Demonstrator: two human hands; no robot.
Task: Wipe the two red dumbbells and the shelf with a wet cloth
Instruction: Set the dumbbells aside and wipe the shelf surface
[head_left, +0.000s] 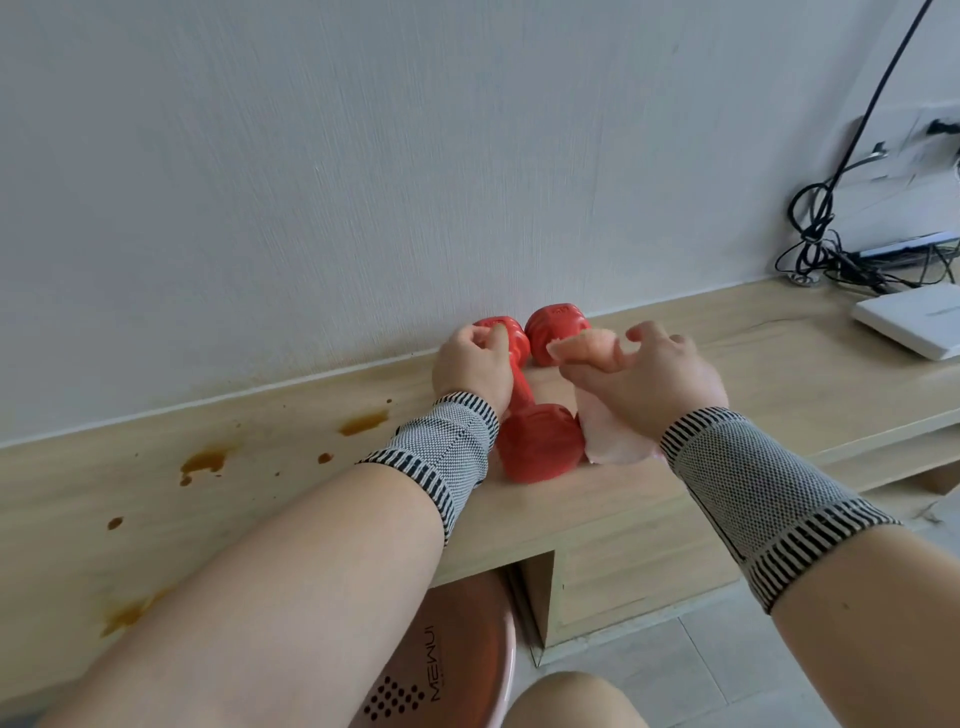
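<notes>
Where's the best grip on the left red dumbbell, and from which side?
Take the left dumbbell by its narrow handle, coming from above. It lies flat on the shelf, its far head near the wall, with bulky heads at both ends. The left hand now grips the far head; the second dumbbell crowds the right.

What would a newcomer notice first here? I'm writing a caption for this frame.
Two red dumbbells lie against the wall on the wooden shelf, the left hand gripping the nearer one, the right hand holding a pink cloth. Brown stains spatter the shelf's left part.
</notes>
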